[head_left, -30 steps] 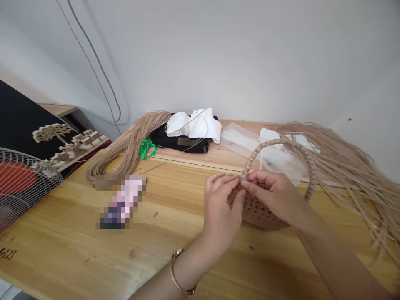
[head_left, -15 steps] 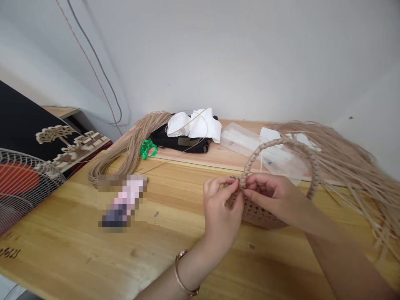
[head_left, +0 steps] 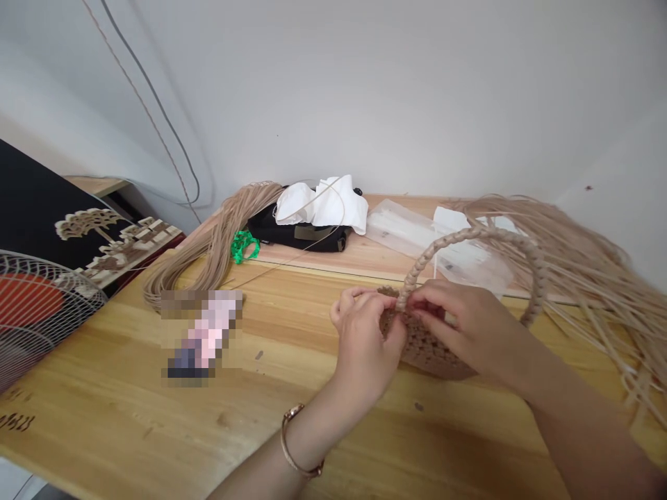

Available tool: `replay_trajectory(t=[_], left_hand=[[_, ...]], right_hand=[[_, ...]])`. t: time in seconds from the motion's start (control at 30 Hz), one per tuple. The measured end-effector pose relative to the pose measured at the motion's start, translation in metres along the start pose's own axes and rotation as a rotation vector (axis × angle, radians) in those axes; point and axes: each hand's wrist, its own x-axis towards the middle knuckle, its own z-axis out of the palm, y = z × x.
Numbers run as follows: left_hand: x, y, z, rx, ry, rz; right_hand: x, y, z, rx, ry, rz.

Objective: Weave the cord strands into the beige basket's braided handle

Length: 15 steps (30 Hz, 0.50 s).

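Note:
A small woven tan basket (head_left: 427, 347) with an arched braided handle (head_left: 469, 236) stands on the wooden table (head_left: 130, 410). My left hand (head_left: 365, 340), a bracelet on its wrist, is closed on the basket's left rim where the handle starts. My right hand (head_left: 469, 326) pinches the foot of the handle right beside it, fingers closed. The two hands touch over the rim and hide most of the basket's left side.
Loose tan reed strands (head_left: 588, 278) fan out at the right. A tied reed bundle (head_left: 219, 236) with a green tie (head_left: 242, 244) lies at the back left, next to a black bag (head_left: 297, 235) with white cloth (head_left: 323, 203). Clear plastic packets (head_left: 417, 232) are behind. A fan (head_left: 36, 305) stands left.
Both hands have stayed on the handle's foot, with the fingers shifting slightly. The basket has tipped a little and the handle's arch now reaches further right.

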Motion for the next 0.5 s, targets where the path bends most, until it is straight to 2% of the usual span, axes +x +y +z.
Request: replay_trajectory(t=[0.17,0.33,0.5], left_hand=[[0.0056,-0.001,-0.0039,-0.003,-0.077,-0.031],[0.0083,-0.0001,-0.0064,0.013,-0.123,-0.034],[0.0101,-0.0013,-0.0099,0.009,-0.153,-0.04]], right_hand=[[0.005,0.0,-0.0014,0.035,-0.025,0.103],[0.0095,0.0008,-0.0027,-0.061,-0.122,0.027],[0.0082,-0.0014,-0.0036,-0.095,-0.113,0.035]])
